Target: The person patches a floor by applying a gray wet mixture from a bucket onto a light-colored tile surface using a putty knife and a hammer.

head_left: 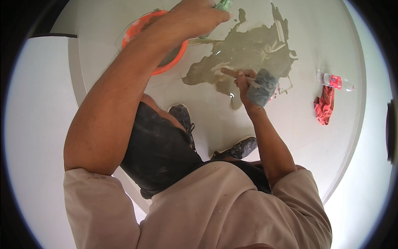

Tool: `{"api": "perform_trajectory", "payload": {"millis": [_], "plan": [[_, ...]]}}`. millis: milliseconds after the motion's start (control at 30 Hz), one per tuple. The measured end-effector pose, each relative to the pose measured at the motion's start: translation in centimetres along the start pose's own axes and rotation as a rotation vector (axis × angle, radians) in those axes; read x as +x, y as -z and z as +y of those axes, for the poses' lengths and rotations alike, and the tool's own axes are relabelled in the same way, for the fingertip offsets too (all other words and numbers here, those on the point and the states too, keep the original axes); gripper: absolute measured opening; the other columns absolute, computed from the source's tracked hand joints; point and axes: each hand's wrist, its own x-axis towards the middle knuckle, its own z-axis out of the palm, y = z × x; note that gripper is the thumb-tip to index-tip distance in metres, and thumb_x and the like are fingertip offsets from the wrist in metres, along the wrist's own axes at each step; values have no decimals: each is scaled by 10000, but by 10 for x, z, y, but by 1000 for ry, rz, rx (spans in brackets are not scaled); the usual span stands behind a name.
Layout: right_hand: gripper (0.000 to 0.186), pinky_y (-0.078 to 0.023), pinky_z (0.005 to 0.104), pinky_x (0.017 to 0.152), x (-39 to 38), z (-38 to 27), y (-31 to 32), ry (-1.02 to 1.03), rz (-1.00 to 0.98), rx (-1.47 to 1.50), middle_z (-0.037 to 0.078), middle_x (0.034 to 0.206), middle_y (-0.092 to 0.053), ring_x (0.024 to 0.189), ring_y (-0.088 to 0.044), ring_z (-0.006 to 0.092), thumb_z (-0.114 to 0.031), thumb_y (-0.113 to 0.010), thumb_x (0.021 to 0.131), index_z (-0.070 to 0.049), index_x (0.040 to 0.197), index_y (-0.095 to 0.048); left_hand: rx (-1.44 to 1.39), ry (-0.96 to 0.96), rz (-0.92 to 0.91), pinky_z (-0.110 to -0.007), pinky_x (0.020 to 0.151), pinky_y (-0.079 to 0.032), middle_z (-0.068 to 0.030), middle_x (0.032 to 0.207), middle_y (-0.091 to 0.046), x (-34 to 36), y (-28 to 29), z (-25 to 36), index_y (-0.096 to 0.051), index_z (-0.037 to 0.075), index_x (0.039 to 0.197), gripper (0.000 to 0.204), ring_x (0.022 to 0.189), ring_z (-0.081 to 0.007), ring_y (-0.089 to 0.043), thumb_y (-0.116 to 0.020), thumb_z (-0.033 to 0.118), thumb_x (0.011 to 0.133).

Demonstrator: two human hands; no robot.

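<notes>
My left hand [203, 15] is closed at the top edge, over the floor beside the bucket. Crumpled green material [224, 5] shows past its fingers; its kind is unclear. My right hand [245, 81] grips a wooden-handled scraper [263, 87] whose broad grey, smeared blade lies toward my wrist. The handle points left, above the wet patch. Under and beyond both hands, a puddle of grey-green slurry [244, 50] spreads over the pale tiles with ragged edges. An orange bucket [172, 63] stands at the left, with grey material inside, partly hidden behind my left forearm.
A clear plastic bottle [336, 81] with a red label lies at the right, touching a crumpled red cloth [324, 106]. My dark shoes [180, 116] stand on the tiles just short of the slurry. White walls [39, 124] rise on both sides.
</notes>
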Motion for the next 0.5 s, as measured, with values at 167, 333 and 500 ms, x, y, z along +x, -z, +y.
{"api": "perform_trajectory", "payload": {"millis": [167,333,500], "plan": [[119,-471,416,787,-8,-13,-8,-225,-67,118,76,834,-689,804,-623,280,-154,-682,918,-53,874,-729,-62,41,36,-409,619,-465,-125,647,-601,3,-9,-9,-666,-64,820,349,627,-232,-594,-614,280,852],[119,-469,416,746,-7,6,-9,82,-40,-194,95,804,-686,790,-619,302,-147,-668,926,-68,874,-739,-155,-5,26,-409,625,-478,-152,658,-618,2,-9,-11,-668,-74,804,356,623,-244,-607,-627,277,842],[239,-520,324,698,8,-4,-3,118,-15,-172,94,909,-712,776,-666,194,-174,-643,997,23,909,-745,-44,-28,32,-421,647,-493,-179,667,-628,13,-13,-17,-670,-83,795,370,648,-257,-624,-638,284,831]]}}
